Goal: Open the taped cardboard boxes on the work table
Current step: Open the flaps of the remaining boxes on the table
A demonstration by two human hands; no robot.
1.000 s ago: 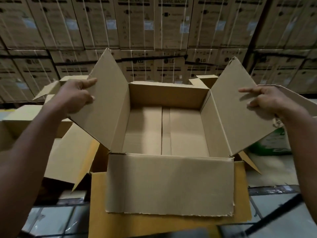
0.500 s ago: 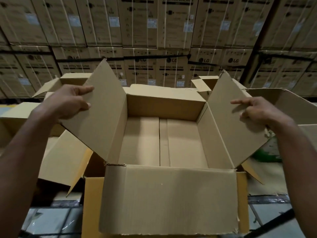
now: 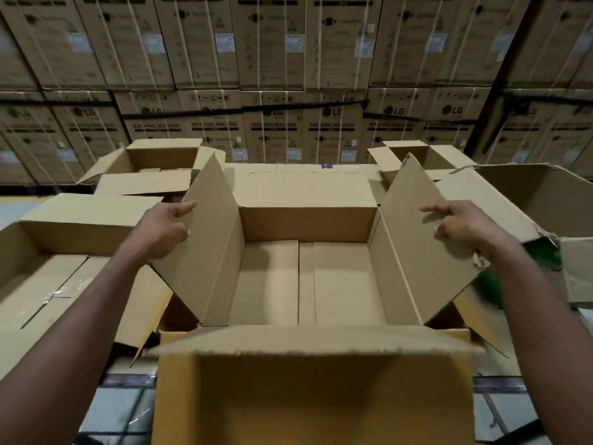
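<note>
An open brown cardboard box (image 3: 305, 277) stands in front of me, empty inside, with all its flaps up or out. My left hand (image 3: 162, 226) grips the left side flap (image 3: 208, 239) near its top edge. My right hand (image 3: 462, 224) grips the right side flap (image 3: 414, 245) the same way. Both flaps lean outward. The near flap (image 3: 314, 342) folds toward me and the far flap (image 3: 305, 191) tilts away.
Several other opened cardboard boxes surround it: one at left (image 3: 54, 252), two behind (image 3: 154, 162) (image 3: 414, 155), one at right (image 3: 539, 200). A green object (image 3: 491, 284) shows under the right flap. A wall of stacked washing-machine cartons (image 3: 288, 75) fills the background.
The view has tilted down and the box sits lower in frame. Both hands still hold the side flaps, which have spread a little wider; the near flap now folds further toward me.
</note>
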